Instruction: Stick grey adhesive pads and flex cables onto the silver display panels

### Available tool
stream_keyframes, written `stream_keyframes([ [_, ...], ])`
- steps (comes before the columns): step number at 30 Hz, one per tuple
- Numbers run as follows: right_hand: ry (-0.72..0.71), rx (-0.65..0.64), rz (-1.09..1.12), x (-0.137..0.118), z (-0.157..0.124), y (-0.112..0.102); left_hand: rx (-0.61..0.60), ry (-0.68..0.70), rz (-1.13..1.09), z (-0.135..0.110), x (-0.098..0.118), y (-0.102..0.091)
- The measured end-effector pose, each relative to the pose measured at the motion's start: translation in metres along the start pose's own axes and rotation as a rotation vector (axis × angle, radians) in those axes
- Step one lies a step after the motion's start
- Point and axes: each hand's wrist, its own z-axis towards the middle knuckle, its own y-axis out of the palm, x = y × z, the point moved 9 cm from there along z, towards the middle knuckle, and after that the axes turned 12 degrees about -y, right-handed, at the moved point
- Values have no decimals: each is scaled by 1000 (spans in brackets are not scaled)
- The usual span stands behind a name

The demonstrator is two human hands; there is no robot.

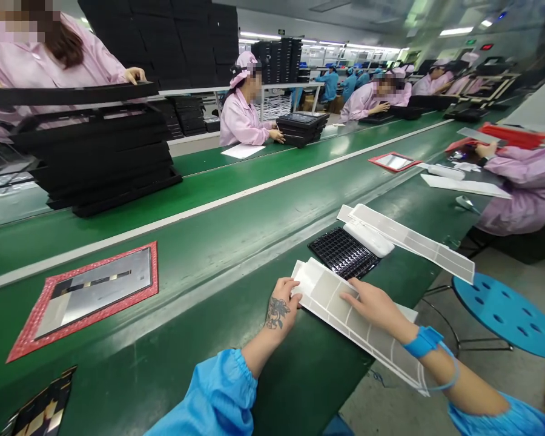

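Observation:
My left hand (281, 306), with a tattoo on its back, rests at the near end of a long white sheet of sticker strips (331, 300) on the green bench, fingers curled against its edge. My right hand (375, 306), a blue strap on its wrist, lies on top of the same sheet with fingers stretched toward its middle. Just beyond the sheet sits a black gridded tray (343, 253). A second long white sheet (413, 241) lies past the tray, over a white pad.
A red-framed metal panel (88, 293) lies on the green conveyor (236, 224) to my left; another red-framed panel (394, 161) is farther along. Stacked black trays (100, 157) stand across the belt. Several people in pink coats work around. A blue stool (508, 315) stands at my right.

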Motion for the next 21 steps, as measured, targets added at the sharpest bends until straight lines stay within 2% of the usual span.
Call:
stream_keyframes([
  [6, 84, 39, 83, 10, -8, 1, 28, 81, -30, 8, 10, -4],
  [16, 74, 140, 154, 19, 10, -2, -26, 103, -137, 6, 5, 1],
  [19, 106, 194, 107, 38, 14, -17, -50, 130, -129, 3, 7, 1],
  [21, 174, 245, 46, 66, 17, -40, -45, 143, -96, 2, 8, 1],
])
